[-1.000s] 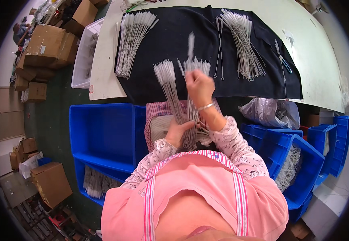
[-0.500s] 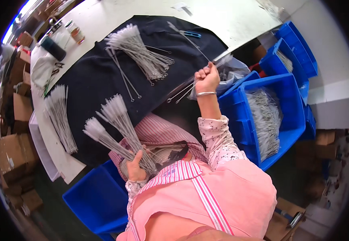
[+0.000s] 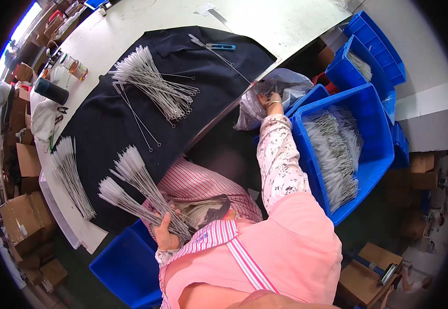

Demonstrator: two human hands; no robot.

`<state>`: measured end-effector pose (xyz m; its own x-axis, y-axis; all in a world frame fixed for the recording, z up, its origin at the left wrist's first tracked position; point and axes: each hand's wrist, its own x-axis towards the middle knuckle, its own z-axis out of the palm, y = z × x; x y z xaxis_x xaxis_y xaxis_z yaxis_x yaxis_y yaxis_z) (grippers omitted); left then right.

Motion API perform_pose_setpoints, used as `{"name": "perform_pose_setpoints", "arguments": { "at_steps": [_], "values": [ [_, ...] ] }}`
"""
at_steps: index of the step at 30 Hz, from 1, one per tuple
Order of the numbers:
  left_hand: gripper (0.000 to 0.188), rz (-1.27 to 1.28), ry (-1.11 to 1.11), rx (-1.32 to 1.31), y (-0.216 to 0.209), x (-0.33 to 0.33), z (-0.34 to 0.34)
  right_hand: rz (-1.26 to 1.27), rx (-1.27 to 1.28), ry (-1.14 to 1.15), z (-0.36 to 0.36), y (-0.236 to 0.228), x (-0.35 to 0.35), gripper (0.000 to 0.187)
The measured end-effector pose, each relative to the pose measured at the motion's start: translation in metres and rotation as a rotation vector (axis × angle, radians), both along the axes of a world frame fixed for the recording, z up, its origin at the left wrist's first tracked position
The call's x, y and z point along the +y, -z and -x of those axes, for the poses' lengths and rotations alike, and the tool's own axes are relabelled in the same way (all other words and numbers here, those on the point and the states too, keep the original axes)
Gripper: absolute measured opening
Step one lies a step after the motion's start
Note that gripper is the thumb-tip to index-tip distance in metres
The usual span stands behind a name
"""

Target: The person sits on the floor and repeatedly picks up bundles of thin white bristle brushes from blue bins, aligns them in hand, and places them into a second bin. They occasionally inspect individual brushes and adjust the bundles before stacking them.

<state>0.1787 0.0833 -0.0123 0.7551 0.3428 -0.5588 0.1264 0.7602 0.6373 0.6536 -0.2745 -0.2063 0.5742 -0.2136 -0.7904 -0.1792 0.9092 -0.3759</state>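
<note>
My left hand (image 3: 167,234), at my lap, is closed round the wire handles of two bunches of thin straw brushes (image 3: 134,167); their white bristle ends fan out over the dark cloth. Stretched out to the right, my right hand (image 3: 271,100) is at a translucent plastic bag (image 3: 291,82) beside the table edge. Its fingers look apart, partly in shadow, with no brush visible in them. A large pile of straw brushes (image 3: 154,85) lies on the dark cloth (image 3: 98,118). Another bundle (image 3: 72,177) lies at the left, and a few brushes (image 3: 211,50) lie near the far right corner.
A blue bin (image 3: 373,149) full of brushes stands to the right, with more blue bins (image 3: 383,46) behind it. Another blue bin (image 3: 126,265) sits at my lower left. Small blue snips (image 3: 221,47), a dark bottle (image 3: 51,91) and a glass jar (image 3: 74,68) are on the white table (image 3: 270,23).
My right hand has moved from the table edge down to the plastic bag. The looped brush ends seen below it earlier no longer show. My left hand keeps its bunches; the whole view has shifted.
</note>
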Motion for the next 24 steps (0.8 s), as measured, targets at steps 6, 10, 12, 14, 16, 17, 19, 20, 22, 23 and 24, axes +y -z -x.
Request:
{"name": "perform_pose_setpoints", "arguments": {
  "at_steps": [6, 10, 12, 14, 16, 17, 19, 20, 22, 23, 24],
  "values": [
    [0.035, -0.05, -0.013, 0.021, 0.002, -0.002, 0.006, 0.256, -0.107, -0.121, 0.036, 0.021, 0.04, 0.027],
    [0.039, 0.042, -0.007, 0.079, -0.006, 0.0, -0.004, 0.511, -0.035, -0.035, 0.058, 0.037, 0.033, 0.017],
    [0.029, -0.187, 0.062, 0.12, 0.003, 0.004, 0.007, 0.629, -0.168, -0.066, 0.105, -0.004, 0.083, 0.016],
    [0.028, -0.274, 0.098, 0.078, 0.014, 0.008, 0.011, 0.766, -0.276, -0.258, 0.164, -0.075, 0.135, 0.02],
    [0.029, -0.098, 0.029, 0.081, 0.005, 0.006, 0.004, 0.934, -0.444, -0.484, 0.226, -0.133, 0.187, 0.023],
    [0.03, 0.008, -0.003, 0.074, -0.001, 0.007, 0.002, 0.85, -0.506, -0.615, 0.253, -0.154, 0.206, 0.024],
    [0.025, 0.038, -0.027, 0.054, -0.008, 0.006, 0.005, 0.795, -0.777, -1.058, 0.293, -0.168, 0.227, 0.024],
    [0.024, 0.037, -0.026, 0.039, -0.009, 0.006, 0.005, 0.731, -0.884, -1.222, 0.309, -0.166, 0.236, 0.021],
    [0.024, 0.027, -0.027, 0.008, -0.017, 0.005, 0.003, 0.639, -0.882, -1.425, 0.336, -0.188, 0.258, 0.021],
    [0.024, 0.048, -0.037, -0.007, -0.018, 0.005, 0.002, 0.516, -0.785, -1.47, 0.339, -0.194, 0.266, 0.02],
    [0.025, 0.069, -0.047, -0.022, -0.019, 0.005, 0.003, 0.393, -0.684, -1.51, 0.34, -0.198, 0.275, 0.018]
  ]
}}
